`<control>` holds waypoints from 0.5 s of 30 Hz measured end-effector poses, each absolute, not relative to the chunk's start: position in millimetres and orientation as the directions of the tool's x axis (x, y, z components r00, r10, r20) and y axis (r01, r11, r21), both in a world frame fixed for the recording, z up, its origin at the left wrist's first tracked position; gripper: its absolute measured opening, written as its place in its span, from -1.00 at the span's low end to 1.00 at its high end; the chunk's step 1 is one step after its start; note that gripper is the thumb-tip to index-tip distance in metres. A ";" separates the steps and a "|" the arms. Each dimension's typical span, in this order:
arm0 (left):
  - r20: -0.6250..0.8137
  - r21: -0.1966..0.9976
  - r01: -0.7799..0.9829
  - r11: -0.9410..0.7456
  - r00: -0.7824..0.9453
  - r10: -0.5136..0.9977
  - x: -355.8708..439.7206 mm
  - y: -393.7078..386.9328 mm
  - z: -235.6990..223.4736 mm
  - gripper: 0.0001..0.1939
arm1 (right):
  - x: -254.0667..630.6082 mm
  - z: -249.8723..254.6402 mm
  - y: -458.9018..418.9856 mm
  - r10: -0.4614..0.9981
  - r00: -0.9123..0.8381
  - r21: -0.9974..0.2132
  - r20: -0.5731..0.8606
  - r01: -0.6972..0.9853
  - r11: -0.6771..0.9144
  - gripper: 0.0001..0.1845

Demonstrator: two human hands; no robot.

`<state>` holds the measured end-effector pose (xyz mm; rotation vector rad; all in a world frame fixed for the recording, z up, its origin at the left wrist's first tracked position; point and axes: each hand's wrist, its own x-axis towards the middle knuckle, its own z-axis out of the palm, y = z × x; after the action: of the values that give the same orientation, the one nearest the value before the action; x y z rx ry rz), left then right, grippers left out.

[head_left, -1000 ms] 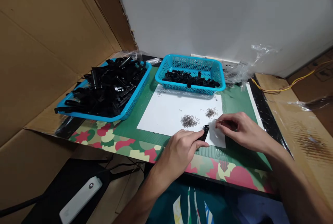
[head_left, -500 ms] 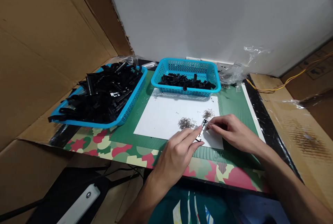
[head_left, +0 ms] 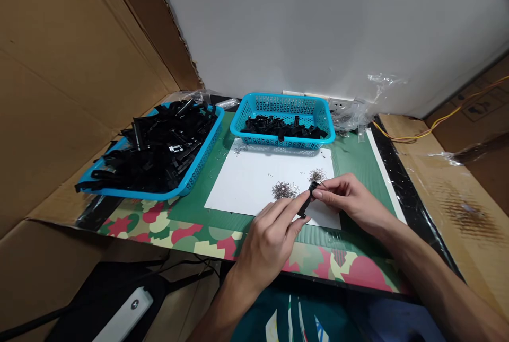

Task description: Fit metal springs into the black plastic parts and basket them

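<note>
Between the fingers and thumb of my left hand (head_left: 272, 233) is a small, narrow black plastic part (head_left: 305, 205), held at a slant over the white paper. My right hand (head_left: 350, 199) is closed at the part's upper end, pinching a thin metal tool (head_left: 322, 185), perhaps tweezers; its tip is hard to make out against the part. Just beyond the fingers lies a small pile of tiny bent wires (head_left: 317, 174). A larger pile of wires (head_left: 284, 190) sits to the left, on the paper (head_left: 242, 185).
At the left stands a blue basket (head_left: 199, 167) heaped with black plastic parts. A second blue basket (head_left: 281, 143) with fewer black parts stands behind the paper. Clear plastic wrap (head_left: 353, 116) and yellow wires (head_left: 429, 131) lie at the right. Cardboard (head_left: 79, 93) walls the left side.
The black part has turned in my left hand, so its bright face no longer shows. My right fingertips have come closer to its upper end.
</note>
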<state>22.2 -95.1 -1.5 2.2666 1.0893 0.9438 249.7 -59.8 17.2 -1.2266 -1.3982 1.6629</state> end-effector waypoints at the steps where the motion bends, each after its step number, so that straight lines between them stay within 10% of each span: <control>1: 0.370 0.647 0.502 -0.575 0.452 0.811 22.2 -95.4 -0.6 -0.44 | 250.1 18.5 -59.6 0.894 -0.367 -0.966 -0.257 0.104 -0.235 -0.49; 15: 0.297 0.822 0.324 -0.469 0.459 0.837 17.8 -96.5 4.8 -0.82 | 242.7 10.7 -64.5 0.745 -0.627 -0.969 -0.230 0.073 -0.238 -0.59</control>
<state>17.8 -96.5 4.8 2.0077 0.9653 0.9351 242.7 -64.5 10.7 -0.9838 -1.5571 1.9152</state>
